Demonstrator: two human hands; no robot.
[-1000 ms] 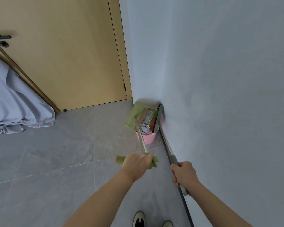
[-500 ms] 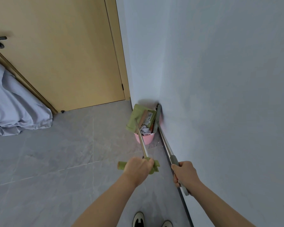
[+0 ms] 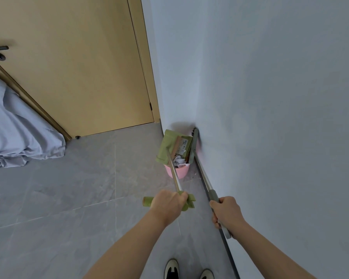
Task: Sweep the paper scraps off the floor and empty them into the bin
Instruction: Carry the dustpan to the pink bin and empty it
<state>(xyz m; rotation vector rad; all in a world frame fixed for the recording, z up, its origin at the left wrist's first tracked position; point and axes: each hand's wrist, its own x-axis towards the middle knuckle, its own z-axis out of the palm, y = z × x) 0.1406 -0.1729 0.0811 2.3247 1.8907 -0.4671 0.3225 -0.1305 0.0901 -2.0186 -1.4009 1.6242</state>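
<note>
The left hand grips the green dustpan handle, tipped over the pink bin in the corner – paper scraps heaped inside; the right hand grips the broom. Overfull bin – scraps may spill out

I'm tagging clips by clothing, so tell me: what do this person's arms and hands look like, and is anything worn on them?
Both forearms are bare up to the frame's edge: no sleeves show. The left hand and right hand wear no gloves, and no rings, watch or bracelet can be seen. No markings show on either arm.
</note>
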